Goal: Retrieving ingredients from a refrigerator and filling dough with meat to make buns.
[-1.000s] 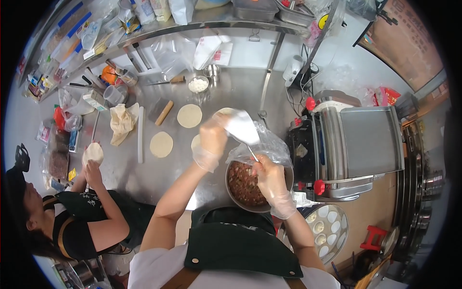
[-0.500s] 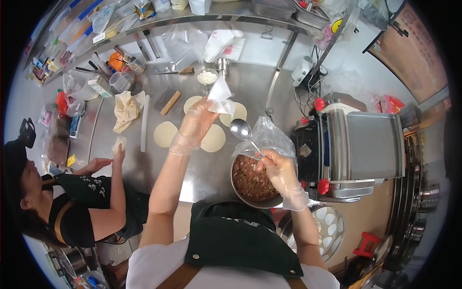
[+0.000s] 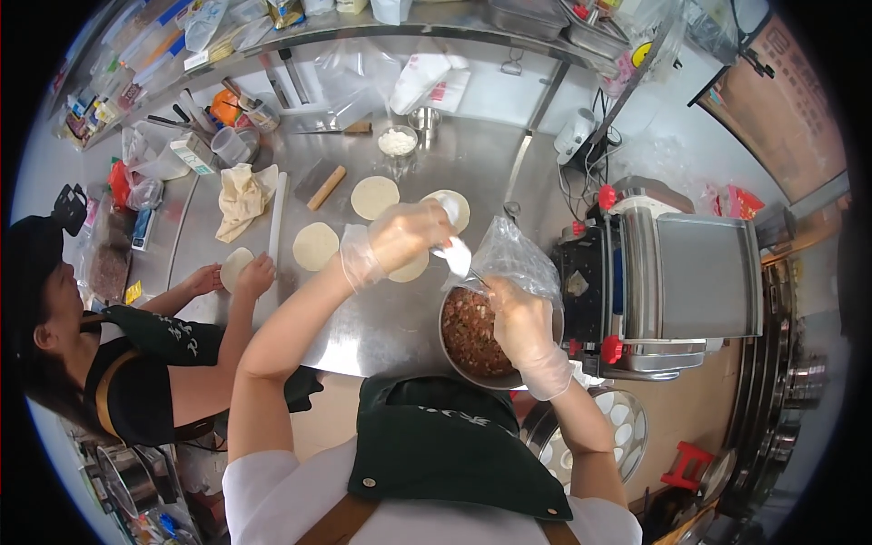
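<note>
My right hand (image 3: pixel 520 316) grips the spoon (image 3: pixel 480 278), slanting forward-left to the white tissue (image 3: pixel 457 258) my left hand (image 3: pixel 411 238) pinches, meat filling (image 3: pixel 470 334) nearer my right.

A head-worn fisheye looks down over the worktable (image 3: pixel 354 331).

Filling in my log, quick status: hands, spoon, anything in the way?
Left hand holding white tissue. Right hand gripping spoon, its head apparently tissue-covered. Clear plastic bunched at far rim of mince bowl.
</note>
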Motion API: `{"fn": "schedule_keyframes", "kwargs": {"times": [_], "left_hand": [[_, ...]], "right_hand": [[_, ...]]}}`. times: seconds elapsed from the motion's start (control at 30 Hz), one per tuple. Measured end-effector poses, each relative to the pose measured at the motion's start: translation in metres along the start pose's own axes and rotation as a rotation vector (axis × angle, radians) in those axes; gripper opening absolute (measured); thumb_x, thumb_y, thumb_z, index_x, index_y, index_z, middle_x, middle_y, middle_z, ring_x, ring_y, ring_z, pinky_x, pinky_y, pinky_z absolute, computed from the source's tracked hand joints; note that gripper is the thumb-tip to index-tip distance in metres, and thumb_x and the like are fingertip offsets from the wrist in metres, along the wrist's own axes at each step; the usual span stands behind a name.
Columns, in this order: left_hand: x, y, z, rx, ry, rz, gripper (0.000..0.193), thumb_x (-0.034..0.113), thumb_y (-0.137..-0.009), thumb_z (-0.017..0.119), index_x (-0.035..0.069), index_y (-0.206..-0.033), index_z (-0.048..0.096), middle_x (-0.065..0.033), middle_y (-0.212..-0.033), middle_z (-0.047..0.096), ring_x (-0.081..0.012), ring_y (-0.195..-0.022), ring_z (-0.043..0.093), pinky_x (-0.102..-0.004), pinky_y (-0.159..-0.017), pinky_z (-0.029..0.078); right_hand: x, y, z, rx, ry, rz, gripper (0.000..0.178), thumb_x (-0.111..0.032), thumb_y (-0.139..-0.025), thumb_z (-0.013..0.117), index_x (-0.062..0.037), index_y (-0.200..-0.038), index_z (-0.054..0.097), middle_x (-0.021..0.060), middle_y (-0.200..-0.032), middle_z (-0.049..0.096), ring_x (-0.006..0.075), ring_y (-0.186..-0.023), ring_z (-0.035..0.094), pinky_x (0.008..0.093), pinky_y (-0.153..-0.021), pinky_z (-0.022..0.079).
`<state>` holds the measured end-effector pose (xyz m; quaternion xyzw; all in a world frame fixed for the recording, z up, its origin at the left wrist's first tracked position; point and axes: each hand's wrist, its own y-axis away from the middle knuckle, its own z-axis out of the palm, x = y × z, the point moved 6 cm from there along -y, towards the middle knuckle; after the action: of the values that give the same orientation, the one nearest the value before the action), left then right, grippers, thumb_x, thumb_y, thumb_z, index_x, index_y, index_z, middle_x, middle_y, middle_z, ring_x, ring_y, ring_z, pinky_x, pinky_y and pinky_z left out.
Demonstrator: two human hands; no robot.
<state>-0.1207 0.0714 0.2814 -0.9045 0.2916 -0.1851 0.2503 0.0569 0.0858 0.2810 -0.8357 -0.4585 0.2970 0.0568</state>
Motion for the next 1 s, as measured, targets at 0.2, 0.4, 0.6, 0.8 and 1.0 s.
{"fn": "schedule_keyframes", "kwargs": {"times": [0.2, 0.4, 0.6, 0.8, 1.0], "left_hand": [[-0.074, 0.093, -0.001, 0.63, 0.6, -1.249, 0.013, 0.012, -0.087, 0.059, 0.004, -0.094, 0.066, -0.0032, -0.09, 0.065, -0.0137, -0.088, 0.061, -0.0252, -0.066, 0.05], [0.006, 0.042, 0.08, 0.774, 1.958, -1.115, 0.027, 0.029, -0.093, 0.056, 0.004, -0.104, 0.063, -0.007, -0.096, 0.066, -0.0105, -0.081, 0.059, -0.0205, -0.068, 0.047], [-0.003, 0.033, 0.065, 0.699, 1.791, -1.145, 0.025, 0.028, -0.093, 0.057, 0.004, -0.097, 0.063, -0.0032, -0.089, 0.064, -0.0059, -0.06, 0.049, -0.0197, -0.056, 0.042], [0.013, 0.029, 0.073, 0.623, 1.617, -1.2, 0.024, 0.026, -0.091, 0.06, 0.003, -0.09, 0.065, -0.0015, -0.082, 0.064, -0.0029, -0.055, 0.042, -0.0174, -0.051, 0.036], [0.025, 0.03, 0.077, 0.675, 1.502, -1.211, 0.02, 0.022, -0.089, 0.063, 0.003, -0.086, 0.067, -0.0006, -0.076, 0.064, -0.0027, -0.055, 0.042, -0.0174, -0.051, 0.033]], "right_hand": [[0.025, 0.011, 0.011, 0.061, -0.437, 0.424, 0.013, 0.001, -0.086, 0.052, -0.0004, -0.095, 0.061, 0.0087, -0.071, 0.063, 0.0159, -0.058, 0.06, 0.0287, -0.056, 0.048], [0.018, 0.001, 0.041, 0.067, -0.891, 0.567, 0.013, -0.004, -0.093, 0.05, 0.0001, -0.099, 0.06, 0.0008, -0.071, 0.057, 0.0033, -0.062, 0.047, 0.018, -0.055, 0.037], [0.002, -0.002, 0.05, -0.047, -0.966, 0.587, 0.017, -0.007, -0.095, 0.047, 0.0001, -0.102, 0.061, 0.0011, -0.069, 0.055, 0.0045, -0.059, 0.044, 0.0204, -0.054, 0.037], [0.011, 0.01, 0.051, 0.075, -0.718, 0.498, 0.019, -0.01, -0.096, 0.047, 0.0008, -0.099, 0.062, -0.001, -0.063, 0.051, 0.0068, -0.055, 0.043, 0.0235, -0.052, 0.037], [0.02, 0.008, 0.061, 0.053, -0.786, 0.526, 0.028, -0.022, -0.097, 0.049, 0.0023, -0.095, 0.063, 0.0012, -0.063, 0.055, 0.0085, -0.059, 0.049, 0.0257, -0.055, 0.041]]}}
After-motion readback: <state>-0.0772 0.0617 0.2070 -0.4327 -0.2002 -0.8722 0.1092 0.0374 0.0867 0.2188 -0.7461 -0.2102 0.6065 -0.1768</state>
